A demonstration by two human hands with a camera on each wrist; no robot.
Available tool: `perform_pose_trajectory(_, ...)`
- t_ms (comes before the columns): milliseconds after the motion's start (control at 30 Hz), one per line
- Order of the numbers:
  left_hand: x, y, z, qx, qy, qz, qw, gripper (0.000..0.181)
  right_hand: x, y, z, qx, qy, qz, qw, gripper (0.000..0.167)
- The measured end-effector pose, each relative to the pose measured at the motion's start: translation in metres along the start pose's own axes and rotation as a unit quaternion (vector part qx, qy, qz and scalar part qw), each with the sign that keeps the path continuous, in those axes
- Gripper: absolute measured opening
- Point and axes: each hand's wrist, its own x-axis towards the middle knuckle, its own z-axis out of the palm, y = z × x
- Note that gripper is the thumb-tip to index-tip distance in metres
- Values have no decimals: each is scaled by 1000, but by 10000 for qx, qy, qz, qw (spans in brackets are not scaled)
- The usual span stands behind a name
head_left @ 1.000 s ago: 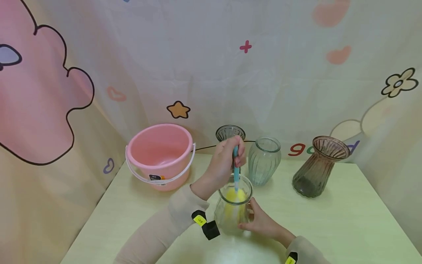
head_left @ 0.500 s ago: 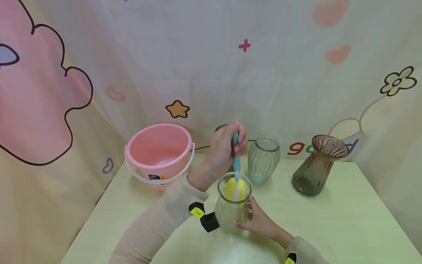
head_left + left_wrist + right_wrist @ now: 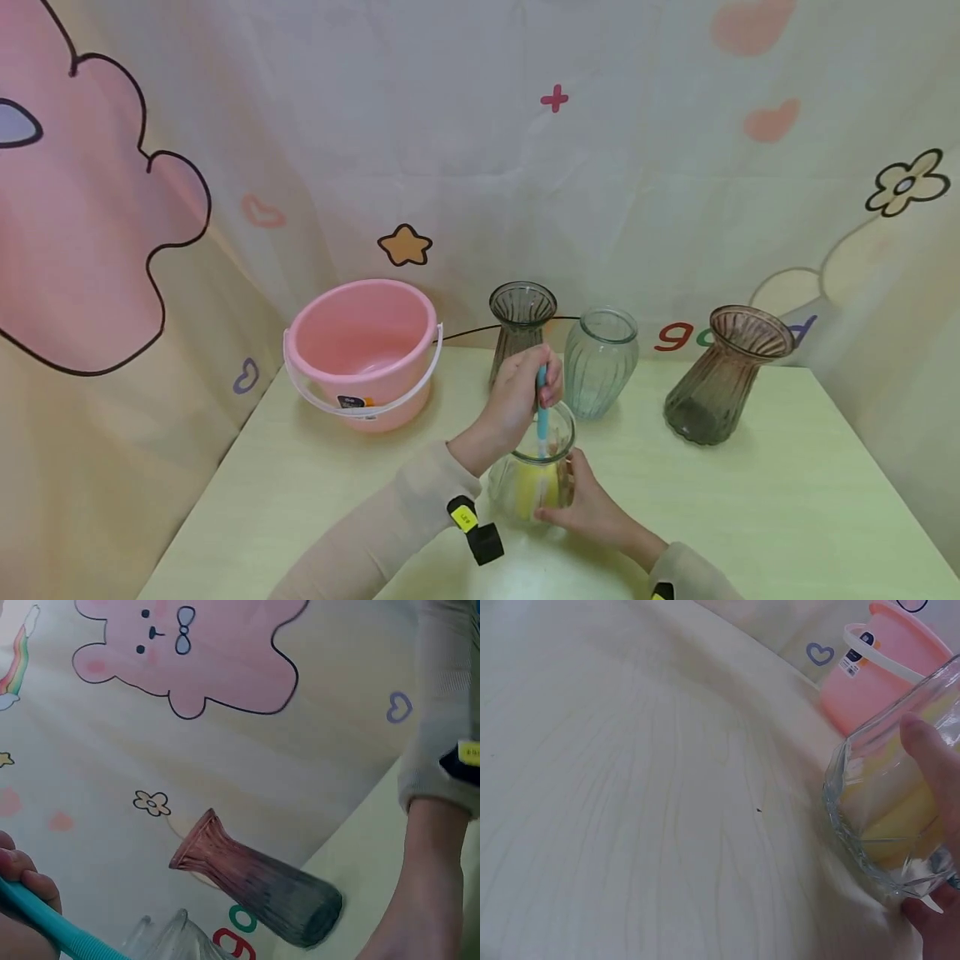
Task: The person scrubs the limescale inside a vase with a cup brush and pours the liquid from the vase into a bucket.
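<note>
My left hand [image 3: 517, 398] grips the turquoise handle of a sponge bottle brush [image 3: 542, 423], held upright in the mouth of a clear glass vase [image 3: 501, 493]. The brush's yellow sponge head shows low inside, through the glass. My right hand [image 3: 600, 510] holds the vase's lower right side, with the thumb in front. In the left wrist view, fingers [image 3: 37, 881] curl round the ribbed brush handle [image 3: 71, 934]. The right wrist view has the vase's base [image 3: 844, 814] close to the tabletop, with the thumb [image 3: 928, 754] on its wall; some fingers are cut off by the frame.
A pink bucket [image 3: 330, 367] with a white handle stands at the back left. Behind the held vase are a grey glass vase [image 3: 517, 321] and a pale green one [image 3: 600, 367]. Farther right stands a brown-grey vase [image 3: 712, 400]. A printed curtain [image 3: 480, 167] hangs behind the table [image 3: 787, 517].
My left hand first rose with the brush, lifting the sponge towards the vase's mouth, then came down, so the sponge now sits lower. My right hand stays on the vase.
</note>
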Motion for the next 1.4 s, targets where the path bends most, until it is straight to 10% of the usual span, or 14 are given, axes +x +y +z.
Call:
perform_pose_trajectory(367,-1,-4,-6,98,-123,192,9997,35,-1,1,-21,106,-1215,-324,9920,86)
perform_pose_trajectory(800,-3,9,6,-57,-121,209,9997,36,0,4,-17,339,-988,-560,9929,86)
perform_pose_trajectory(1400,13,89,24,-361,-591,760,9947,35,0,3,-11,287,-788,-598,9947,80)
